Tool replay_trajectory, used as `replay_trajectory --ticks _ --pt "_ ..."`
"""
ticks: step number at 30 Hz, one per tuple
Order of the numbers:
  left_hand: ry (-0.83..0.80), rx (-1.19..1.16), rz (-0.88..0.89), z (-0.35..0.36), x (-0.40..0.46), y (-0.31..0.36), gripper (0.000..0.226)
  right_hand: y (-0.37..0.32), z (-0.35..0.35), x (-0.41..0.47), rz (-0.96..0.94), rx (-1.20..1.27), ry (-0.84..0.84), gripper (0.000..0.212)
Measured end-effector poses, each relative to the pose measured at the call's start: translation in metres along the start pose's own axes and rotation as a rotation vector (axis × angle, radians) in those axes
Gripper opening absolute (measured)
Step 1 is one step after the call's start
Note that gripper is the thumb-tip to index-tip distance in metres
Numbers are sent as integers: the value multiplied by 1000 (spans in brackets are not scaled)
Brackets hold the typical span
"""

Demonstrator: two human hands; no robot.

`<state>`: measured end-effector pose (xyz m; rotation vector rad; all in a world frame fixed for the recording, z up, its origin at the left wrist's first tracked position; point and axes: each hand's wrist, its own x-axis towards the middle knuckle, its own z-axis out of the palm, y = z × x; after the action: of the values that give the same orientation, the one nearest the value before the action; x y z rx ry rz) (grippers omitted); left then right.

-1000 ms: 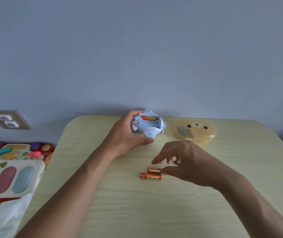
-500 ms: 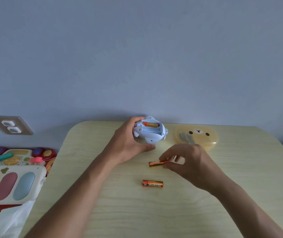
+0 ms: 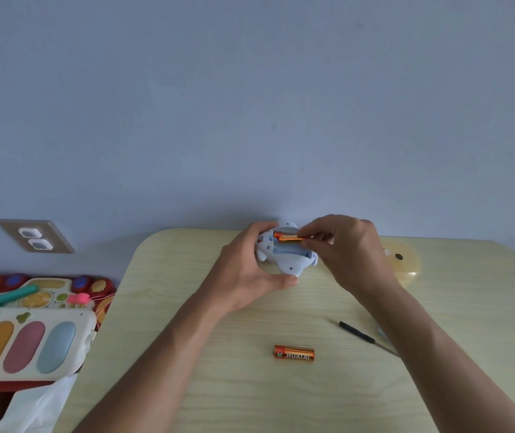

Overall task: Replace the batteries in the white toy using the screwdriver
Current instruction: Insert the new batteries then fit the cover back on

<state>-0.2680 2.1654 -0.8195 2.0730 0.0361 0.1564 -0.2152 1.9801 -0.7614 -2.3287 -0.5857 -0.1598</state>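
While my left hand (image 3: 250, 270) clamps the white toy (image 3: 284, 254) at the table's (image 3: 437, 385) far edge, my right hand (image 3: 343, 248) pinches an orange battery (image 3: 287, 237) over the open bay (polarity unreadable); forcing it in tilted or reversed could bend a contact. Spare battery (image 3: 294, 353) and screwdriver (image 3: 365, 335) lie nearer me.

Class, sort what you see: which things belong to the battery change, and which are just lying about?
Belongs to the job:
white toy
battery in right hand
spare battery
screwdriver

Just lying about:
yellow bear case
colourful toy keyboard
wall socket
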Motion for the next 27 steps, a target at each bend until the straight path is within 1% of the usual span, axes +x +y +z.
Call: replay_trajectory --ticks 3,5,10,13,17,21,24,27 --pt "-4 6 6 0 -1 1 91 1 1 1 -57 -96 -11 14" --pt "-4 7 8 0 -1 1 91 2 1 0 -82 -117 -11 14" --pt "-7 7 7 1 -1 2 90 4 4 3 -82 -161 -64 15" --pt "-11 6 7 1 -1 2 90 4 7 3 -96 -181 -47 15" --pt "-12 1 20 0 -1 3 89 5 10 2 -199 -266 0 16" --pt "-5 4 41 1 -1 2 86 7 13 4 -221 -364 -19 14" --pt "-1 0 41 0 -1 2 85 6 16 5 -235 -341 -21 12" --pt "-7 -1 33 -1 -1 2 83 3 18 8 -172 -276 -31 12"
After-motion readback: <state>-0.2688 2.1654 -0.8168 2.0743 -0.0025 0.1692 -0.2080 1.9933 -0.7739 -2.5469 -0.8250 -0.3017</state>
